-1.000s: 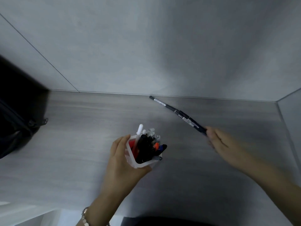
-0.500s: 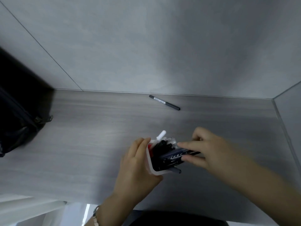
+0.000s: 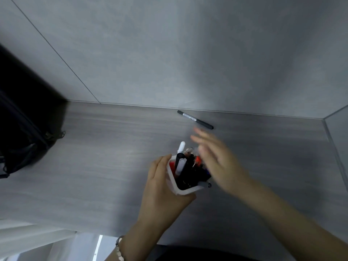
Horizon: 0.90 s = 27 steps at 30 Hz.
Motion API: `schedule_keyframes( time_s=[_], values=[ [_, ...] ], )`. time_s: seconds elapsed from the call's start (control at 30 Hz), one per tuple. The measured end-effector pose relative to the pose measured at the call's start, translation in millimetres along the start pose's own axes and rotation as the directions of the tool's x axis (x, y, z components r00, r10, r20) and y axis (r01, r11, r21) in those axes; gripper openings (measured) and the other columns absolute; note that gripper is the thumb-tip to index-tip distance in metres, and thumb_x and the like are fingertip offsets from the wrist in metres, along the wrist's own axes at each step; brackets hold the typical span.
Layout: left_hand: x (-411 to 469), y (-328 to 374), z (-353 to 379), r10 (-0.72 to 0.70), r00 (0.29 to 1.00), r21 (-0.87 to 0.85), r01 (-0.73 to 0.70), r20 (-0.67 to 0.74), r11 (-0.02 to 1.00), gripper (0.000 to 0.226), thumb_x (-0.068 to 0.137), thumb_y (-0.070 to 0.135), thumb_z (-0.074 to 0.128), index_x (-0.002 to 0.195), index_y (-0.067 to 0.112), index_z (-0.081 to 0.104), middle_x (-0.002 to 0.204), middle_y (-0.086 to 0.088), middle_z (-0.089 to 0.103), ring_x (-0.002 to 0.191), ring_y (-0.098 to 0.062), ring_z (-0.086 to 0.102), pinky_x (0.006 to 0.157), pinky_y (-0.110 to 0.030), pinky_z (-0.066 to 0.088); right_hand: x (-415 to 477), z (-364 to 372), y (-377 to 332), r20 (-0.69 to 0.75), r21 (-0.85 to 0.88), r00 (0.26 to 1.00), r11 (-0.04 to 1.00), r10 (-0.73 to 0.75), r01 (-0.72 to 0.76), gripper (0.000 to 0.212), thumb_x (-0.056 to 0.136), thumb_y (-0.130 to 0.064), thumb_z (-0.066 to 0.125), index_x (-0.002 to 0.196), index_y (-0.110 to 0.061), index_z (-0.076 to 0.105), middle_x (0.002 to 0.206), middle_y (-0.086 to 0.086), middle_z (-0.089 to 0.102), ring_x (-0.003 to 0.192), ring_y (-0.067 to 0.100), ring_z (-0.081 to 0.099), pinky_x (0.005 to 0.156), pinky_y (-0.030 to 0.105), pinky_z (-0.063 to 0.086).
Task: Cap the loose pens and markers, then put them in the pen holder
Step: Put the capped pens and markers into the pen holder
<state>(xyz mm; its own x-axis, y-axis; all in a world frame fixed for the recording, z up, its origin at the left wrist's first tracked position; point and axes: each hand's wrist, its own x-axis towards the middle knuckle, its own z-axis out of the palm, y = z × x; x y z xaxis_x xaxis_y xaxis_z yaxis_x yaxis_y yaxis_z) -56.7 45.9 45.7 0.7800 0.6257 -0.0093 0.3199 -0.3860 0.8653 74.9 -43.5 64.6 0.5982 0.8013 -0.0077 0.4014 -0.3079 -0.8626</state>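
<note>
At mid-worktop, toward the front edge, pen holder (image 3: 174, 182): white, its mouth turned toward me, packed with pens and markers (image 3: 181, 148). I cannot tell whether its base rests on the worktop (image 3: 113, 157) or is lifted clear.
Left hand (image 3: 160, 187): fingers and thumb curled round the holder's left and near walls in a firm wrap; it holds nothing else.
Right hand (image 3: 218, 162): blurred, fingers spread and nearly straight, holding nothing. The palm crosses the holder's right side, and the blur hides whether it touches the contents.
Loose pen (image 3: 194, 120): flat along the back edge, right of centre, just short of the wall (image 3: 188, 53). Both ends look dark, so it is probably capped. My right fingertips are near its nearer end but apart from it.
Step in hand (my judgement): fetch this one loose pen in view.
Doing it well: I should pinch the barrel at its middle so it does not roll toward the wall. I should press each end to confirm the cap is seated, then feed the pen into a gap on the holder's right side. The left hand should brace the holder, because the crowded contents may push back.
Left end of worktop: black bag (image 3: 24, 132), well apart from the work.
Left wrist: bracelet (image 3: 118, 248).
</note>
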Motion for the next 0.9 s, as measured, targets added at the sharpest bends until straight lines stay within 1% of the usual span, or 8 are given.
schedule_keyframes(
  time_s=[0.07, 0.13, 0.3, 0.43, 0.6, 0.67, 0.73, 0.9],
  values=[
    [1.9, -5.6, -2.4, -0.022, 1.0, 0.004, 0.022, 0.011, 1.0, 0.088, 0.042, 0.021, 0.088, 0.118, 0.024, 0.044, 0.108, 0.025, 0.04, 0.101, 0.023, 0.041, 0.082, 0.007, 0.031, 33.1, -5.7, 25.9, -0.169, -0.021, 0.98, 0.994, 0.105, -0.11, 0.032, 0.091, -0.024, 0.045, 0.117, -0.01, 0.057, 0.127, -0.001, 0.055, 0.12, 0.012, 0.047, 0.094, 0.003, 0.028],
    [3.5, -9.4, -6.8, -0.037, 0.999, 0.011, 0.037, 0.004, 0.999, 0.087, 0.043, 0.016, 0.089, 0.116, 0.026, 0.043, 0.107, 0.026, 0.039, 0.1, 0.023, 0.041, 0.081, 0.007, 0.031, 67.4, -7.1, 56.0, -0.174, -0.181, 0.959, 0.95, 0.224, -0.255, 0.03, 0.088, -0.012, 0.051, 0.116, -0.006, 0.057, 0.121, 0.014, 0.06, 0.114, 0.027, 0.053, 0.092, 0.022, 0.036],
    [7.4, -20.6, -21.7, -0.093, 0.995, 0.024, 0.093, -0.024, 0.995, 0.09, 0.043, 0.013, 0.089, 0.122, 0.021, 0.046, 0.11, 0.024, 0.041, 0.103, 0.021, 0.04, 0.082, 0.007, 0.032, 121.7, 8.0, 106.3, -0.174, -0.514, 0.892, 0.734, 0.418, -0.444, 0.045, 0.086, -0.026, 0.053, 0.125, -0.004, 0.044, 0.129, 0.024, 0.042, 0.122, 0.038, 0.036, 0.102, 0.04, 0.033],
    [12.1, -29.1, -32.0, -0.131, 0.99, 0.042, 0.133, -0.054, 0.99, 0.089, 0.045, 0.017, 0.088, 0.122, 0.023, 0.045, 0.11, 0.025, 0.041, 0.103, 0.022, 0.039, 0.08, 0.009, 0.031, 127.5, 14.8, 124.6, -0.211, -0.599, 0.908, 0.686, 0.362, -0.413, 0.036, 0.087, -0.025, 0.053, 0.114, -0.001, 0.051, 0.123, 0.023, 0.045, 0.116, 0.038, 0.04, 0.095, 0.042, 0.039],
    [23.1, -36.5, -37.4, -0.179, 0.981, 0.06, 0.183, -0.07, 0.981, 0.092, 0.046, 0.022, 0.088, 0.127, 0.018, 0.044, 0.119, 0.01, 0.044, 0.106, -0.001, 0.047, 0.088, -0.007, 0.037, 109.4, -4.8, 98.4, -0.256, -0.225, 0.931, 0.921, 0.259, -0.318, 0.02, 0.088, -0.014, 0.052, 0.099, -0.002, 0.063, 0.1, 0.018, 0.068, 0.089, 0.02, 0.063, 0.071, 0.017, 0.042],
    [28.5, -39.2, -37.7, -0.177, 0.981, 0.073, 0.183, -0.078, 0.98, 0.092, 0.047, 0.023, 0.088, 0.127, 0.018, 0.044, 0.122, 0.006, 0.045, 0.11, -0.007, 0.047, 0.092, -0.018, 0.038, 91.7, -20.7, 64.1, -0.285, 0.003, 0.938, 0.979, 0.198, -0.205, 0.015, 0.086, -0.007, 0.054, 0.095, -0.003, 0.065, 0.085, 0.006, 0.069, 0.068, -0.008, 0.057, 0.06, 0.001, 0.037],
    [33.6, -41.2, -37.2, -0.177, 0.981, 0.071, 0.182, -0.072, 0.981, 0.092, 0.047, 0.023, 0.089, 0.127, 0.017, 0.045, 0.123, 0.004, 0.045, 0.108, -0.006, 0.047, 0.091, -0.018, 0.038, 65.3, -39.3, 25.0, -0.243, 0.183, 0.955, 0.975, 0.169, -0.126, 0.011, 0.085, -0.005, 0.056, 0.089, -0.01, 0.066, 0.065, -0.015, 0.062, 0.055, -0.009, 0.052, 0.053, 0.001, 0.036],
    [41.6, -35.8, -30.3, -0.102, 0.995, 0.074, 0.103, -0.016, 0.992, 0.086, 0.046, 0.019, 0.088, 0.121, 0.017, 0.048, 0.113, 0.007, 0.045, 0.097, 0.024, 0.04, 0.077, 0.008, 0.032, 16.0, -52.0, -27.8, 0.05, 0.081, 0.996, 0.994, 0.072, -0.076, 0.015, 0.07, -0.022, 0.063, 0.07, -0.037, 0.064, 0.067, -0.021, 0.063, 0.058, -0.003, 0.055, 0.051, 0.003, 0.037]
  ],
)
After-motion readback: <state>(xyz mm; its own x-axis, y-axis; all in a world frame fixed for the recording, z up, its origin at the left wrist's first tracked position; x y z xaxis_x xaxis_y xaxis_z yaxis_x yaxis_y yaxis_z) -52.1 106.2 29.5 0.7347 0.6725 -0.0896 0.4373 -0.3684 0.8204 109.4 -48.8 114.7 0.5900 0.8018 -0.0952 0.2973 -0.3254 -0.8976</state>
